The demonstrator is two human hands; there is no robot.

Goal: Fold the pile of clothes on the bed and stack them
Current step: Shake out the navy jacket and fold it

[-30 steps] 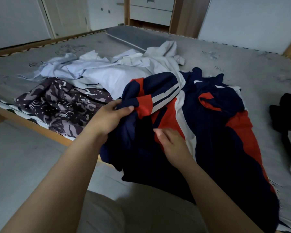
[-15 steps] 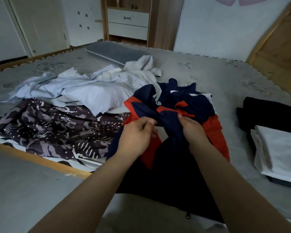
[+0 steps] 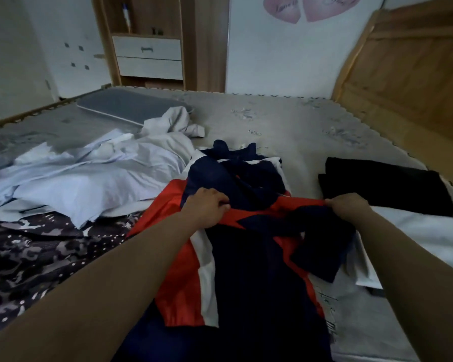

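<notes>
Left hand [image 3: 207, 206]: grip pinching the jacket [image 3: 249, 257] edge at 10 o'clock.
Right hand [image 3: 347, 205]: pinching it at 2 o'clock.
Change: grips close together before, now pulled wide apart.
Meaning: jacket stretched flat on the bed [image 3: 285, 126], ready to fold.
Stack [image 3: 387, 186]: at 3 o'clock.

A jacket [image 3: 249, 270] is lying on the bed [image 3: 285, 126], in the middle near the front edge. Left of it a patterned garment [image 3: 32, 252] is spreading along the edge, with shirts [image 3: 89, 173] heaped behind that. A pillow [image 3: 126, 105] is sitting farther back. Folded clothes [image 3: 387, 184] are stacking to the jacket's right, before the headboard [image 3: 408, 74].
</notes>
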